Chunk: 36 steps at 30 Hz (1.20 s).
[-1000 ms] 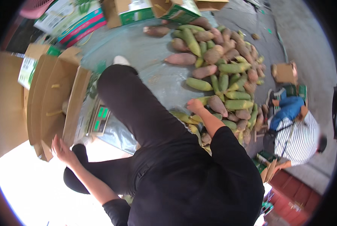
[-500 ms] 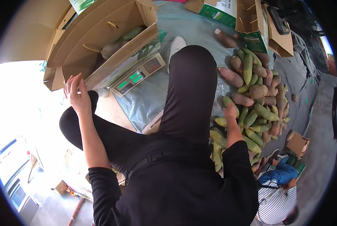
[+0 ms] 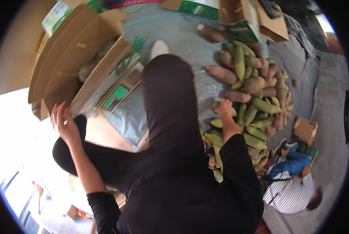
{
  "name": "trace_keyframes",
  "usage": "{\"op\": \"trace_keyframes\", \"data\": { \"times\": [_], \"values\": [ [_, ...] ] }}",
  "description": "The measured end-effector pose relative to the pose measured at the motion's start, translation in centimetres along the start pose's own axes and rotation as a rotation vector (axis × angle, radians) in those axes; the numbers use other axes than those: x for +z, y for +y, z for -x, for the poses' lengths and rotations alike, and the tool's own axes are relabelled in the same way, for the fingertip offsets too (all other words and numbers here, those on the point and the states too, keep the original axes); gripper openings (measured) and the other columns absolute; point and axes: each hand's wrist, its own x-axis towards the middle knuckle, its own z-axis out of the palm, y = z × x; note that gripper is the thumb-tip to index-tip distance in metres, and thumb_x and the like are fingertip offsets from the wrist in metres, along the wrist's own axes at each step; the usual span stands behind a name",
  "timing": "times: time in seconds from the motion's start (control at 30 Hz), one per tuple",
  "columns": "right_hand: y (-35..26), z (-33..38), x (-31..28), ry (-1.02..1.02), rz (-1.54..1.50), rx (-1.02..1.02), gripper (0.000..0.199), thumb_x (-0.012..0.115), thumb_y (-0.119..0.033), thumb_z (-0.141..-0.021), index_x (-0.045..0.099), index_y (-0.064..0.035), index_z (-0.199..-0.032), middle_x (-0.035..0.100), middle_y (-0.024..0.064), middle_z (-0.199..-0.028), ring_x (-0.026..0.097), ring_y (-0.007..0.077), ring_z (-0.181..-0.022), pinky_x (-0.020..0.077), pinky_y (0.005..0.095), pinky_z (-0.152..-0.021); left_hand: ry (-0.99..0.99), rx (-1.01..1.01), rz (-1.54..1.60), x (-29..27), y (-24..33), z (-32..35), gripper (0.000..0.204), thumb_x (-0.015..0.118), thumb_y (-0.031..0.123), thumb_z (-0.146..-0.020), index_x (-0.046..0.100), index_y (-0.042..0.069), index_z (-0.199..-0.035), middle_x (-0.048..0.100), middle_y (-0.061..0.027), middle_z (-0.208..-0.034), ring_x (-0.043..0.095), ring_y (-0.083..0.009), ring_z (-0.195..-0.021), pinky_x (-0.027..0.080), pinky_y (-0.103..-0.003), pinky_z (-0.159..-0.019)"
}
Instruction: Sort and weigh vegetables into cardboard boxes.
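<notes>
My right hand (image 3: pixel 224 109) is closed around a green radish (image 3: pixel 234 112) at the left edge of the vegetable pile; its fingers cover most of the radish. More long green radishes (image 3: pixel 239 62) lie there among thick reddish-brown roots (image 3: pixel 255 85). Over on the left, my left hand (image 3: pixel 66 125) is empty with its fingers apart, close to the near corner of an open cardboard box (image 3: pixel 100 74). The box stands on a scale (image 3: pixel 119 95) with a lit green display. Inside, a root or radish shows only blurred.
Clear plastic sheeting (image 3: pixel 129 121) covers the floor between my legs. Beyond the pile stand open cartons (image 3: pixel 237 15) with green printing. A person in a striped shirt (image 3: pixel 287 195) is at the lower right, near a small box (image 3: pixel 305 130).
My view has turned, so most of the scene sits further left in the picture and is blurrier. The right hand stays closed on the radish; the left remains beside the box.
</notes>
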Motion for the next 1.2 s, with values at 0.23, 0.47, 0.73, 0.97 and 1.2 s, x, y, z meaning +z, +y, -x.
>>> {"op": "trace_keyframes", "data": {
  "times": [0.23,0.47,0.73,0.97,1.2],
  "values": [
    [0.4,-0.2,4.0,0.033,0.161,-0.107,0.032,0.058,-0.019,-0.081,0.055,-0.0158,-0.113,0.053,0.0043,-0.116,0.048,0.0233,-0.113,0.0382,0.0488,-0.092,0.028,0.123,-0.076,0.5,-1.5,0.5,0.018,0.054,0.004,-0.089,0.064,0.005,-0.104,0.064,-0.0073,-0.104,0.054,-0.028,-0.108,0.042,-0.039,-0.09],
    [0.9,0.6,3.9,0.109,0.199,-0.216,0.026,0.053,-0.015,-0.084,0.057,-0.0172,-0.11,0.057,0.004,-0.113,0.05,0.0222,-0.113,0.0377,0.0489,-0.092,-0.027,0.012,-0.01,0.1,0.6,-0.1,0.02,0.055,0.004,-0.086,0.064,0.005,-0.103,0.061,-0.0099,-0.107,0.05,-0.0294,-0.113,0.034,-0.04,-0.099],
    [1.7,1.4,0.2,0.165,-0.078,-0.117,0.054,0.077,-0.025,-0.065,0.053,-0.0181,-0.113,0.054,0.0032,-0.119,0.049,0.0225,-0.115,0.0386,0.0505,-0.09,0.003,-0.036,-0.036,-0.7,0.6,0.0,0.018,0.057,0.008,-0.083,0.065,0.009,-0.098,0.062,-0.0049,-0.099,0.051,-0.0243,-0.113,0.023,-0.045,-0.106],
    [3.2,-1.5,-3.8,0.276,-1.133,-0.271,0.052,0.072,-0.006,-0.069,0.048,-0.0055,-0.115,0.057,0.0084,-0.108,0.055,0.0236,-0.101,0.0445,0.0374,-0.085,0.019,-0.071,0.005,-0.8,0.3,-0.6,0.018,0.061,0.011,-0.081,0.066,0.01,-0.098,0.062,-0.0041,-0.1,0.052,-0.0238,-0.112,0.025,-0.046,-0.105],
    [-5.7,5.9,-23.9,0.537,-1.486,-0.705,0.043,0.064,-0.002,-0.082,0.045,0.0016,-0.12,0.055,0.0091,-0.114,0.052,0.0177,-0.105,0.0394,0.0298,-0.093,-0.057,-0.146,0.029,-1.0,-0.4,0.1,0.02,0.062,0.014,-0.081,0.066,0.011,-0.1,0.061,-0.0042,-0.101,0.051,-0.0235,-0.112,0.024,-0.049,-0.105]
  ]
}}
